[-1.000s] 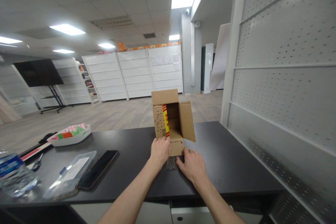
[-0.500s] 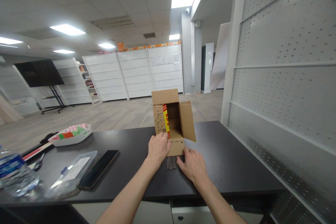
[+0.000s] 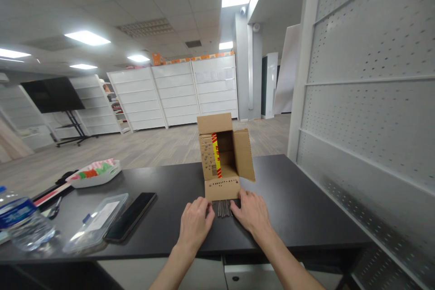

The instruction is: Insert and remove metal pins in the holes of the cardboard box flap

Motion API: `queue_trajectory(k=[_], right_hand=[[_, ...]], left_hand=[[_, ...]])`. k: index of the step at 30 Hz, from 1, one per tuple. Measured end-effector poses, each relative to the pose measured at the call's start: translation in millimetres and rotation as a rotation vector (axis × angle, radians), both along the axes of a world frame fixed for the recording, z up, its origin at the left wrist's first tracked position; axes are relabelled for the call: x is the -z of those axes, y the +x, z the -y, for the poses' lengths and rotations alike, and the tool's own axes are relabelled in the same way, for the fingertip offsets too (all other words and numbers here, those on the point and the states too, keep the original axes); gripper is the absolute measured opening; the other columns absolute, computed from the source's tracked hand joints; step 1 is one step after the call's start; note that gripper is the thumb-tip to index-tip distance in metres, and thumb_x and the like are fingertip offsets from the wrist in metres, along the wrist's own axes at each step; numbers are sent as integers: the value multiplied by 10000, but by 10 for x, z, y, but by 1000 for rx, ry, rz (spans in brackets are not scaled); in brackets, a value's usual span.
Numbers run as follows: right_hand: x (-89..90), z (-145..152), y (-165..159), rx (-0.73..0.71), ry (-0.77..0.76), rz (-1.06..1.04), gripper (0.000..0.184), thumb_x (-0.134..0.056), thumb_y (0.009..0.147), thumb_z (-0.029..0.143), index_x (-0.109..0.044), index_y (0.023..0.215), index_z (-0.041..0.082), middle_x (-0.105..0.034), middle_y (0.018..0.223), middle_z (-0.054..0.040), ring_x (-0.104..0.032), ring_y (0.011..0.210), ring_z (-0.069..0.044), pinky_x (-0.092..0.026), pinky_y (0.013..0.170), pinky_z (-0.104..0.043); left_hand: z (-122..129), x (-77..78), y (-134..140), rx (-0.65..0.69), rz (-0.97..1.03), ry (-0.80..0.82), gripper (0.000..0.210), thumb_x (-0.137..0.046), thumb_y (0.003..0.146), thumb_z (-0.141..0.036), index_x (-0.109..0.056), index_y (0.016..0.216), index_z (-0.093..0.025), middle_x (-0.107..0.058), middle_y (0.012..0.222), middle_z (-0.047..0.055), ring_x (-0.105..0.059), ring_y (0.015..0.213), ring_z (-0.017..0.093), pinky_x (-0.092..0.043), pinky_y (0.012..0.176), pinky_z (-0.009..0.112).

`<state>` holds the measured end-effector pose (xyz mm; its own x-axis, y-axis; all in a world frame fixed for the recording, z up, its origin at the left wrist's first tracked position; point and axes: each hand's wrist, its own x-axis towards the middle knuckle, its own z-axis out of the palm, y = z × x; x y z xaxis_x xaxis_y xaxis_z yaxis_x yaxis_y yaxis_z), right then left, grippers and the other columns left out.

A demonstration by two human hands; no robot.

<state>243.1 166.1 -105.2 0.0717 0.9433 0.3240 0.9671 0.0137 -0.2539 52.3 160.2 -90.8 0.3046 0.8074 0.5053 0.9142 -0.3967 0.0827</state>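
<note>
Cardboard box (image 3: 228, 159), seen by us in the head view, stands at the far side of the dark table (image 3: 299, 213) with its open mouth facing us; we take every place from it. Its upper flap is raised, its right flap swings outward, and its left flap carries holes and a yellow-and-red strip (image 3: 216, 156). The lower flap (image 3: 222, 190), pierced by a line of small holes, reaches toward us on the near side. Just before that flap, we see a row of thin metal pins (image 3: 223, 209) lying side by side on the table. Our left hand (image 3: 195, 221) rests in front of the box's left side, fingers curled, thumb close to the forefinger; we cannot tell whether anything is pinched between them. Our right hand (image 3: 252, 213) lies at the lower flap's right corner, fingers loosely bent and part open, thumb apart and beside the pins, grasping nothing that we can see. Left of the box we have a black phone (image 3: 131, 217), then a clear plastic case (image 3: 98, 222), a white tray (image 3: 98, 182) farther back, and a water bottle (image 3: 23, 219) farthest left.
</note>
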Motion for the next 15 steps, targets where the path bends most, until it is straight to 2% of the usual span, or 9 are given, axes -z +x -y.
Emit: queue_trajectory(k=[5,10,15], right_hand=[[-3,1,3,0,-5,-2,259,-489,889,414,-574,950,177,-676,907,-103,-597,877,-247,-317,740,-329],[-1,1,7,-3,-2,5,252,-488,889,409,-573,941,178,-675,894,-98,-597,863,-244,-317,734,-329],[13,2,8,-3,14,15,259,-475,896,420,-569,920,181,-670,884,-95,-596,853,-240,-321,724,-326]], left_hand=[[53,125,-9,105,26,-54,146,-466,902,-187,-610,886,-204,-670,904,25,-604,815,183,-400,740,321],[51,120,-9,182,72,-140,143,-468,904,-199,-611,915,-214,-672,939,24,-593,867,189,-399,772,336],[67,95,-5,192,113,-201,141,-479,880,-189,-609,926,-215,-661,963,27,-571,895,203,-397,788,354]])
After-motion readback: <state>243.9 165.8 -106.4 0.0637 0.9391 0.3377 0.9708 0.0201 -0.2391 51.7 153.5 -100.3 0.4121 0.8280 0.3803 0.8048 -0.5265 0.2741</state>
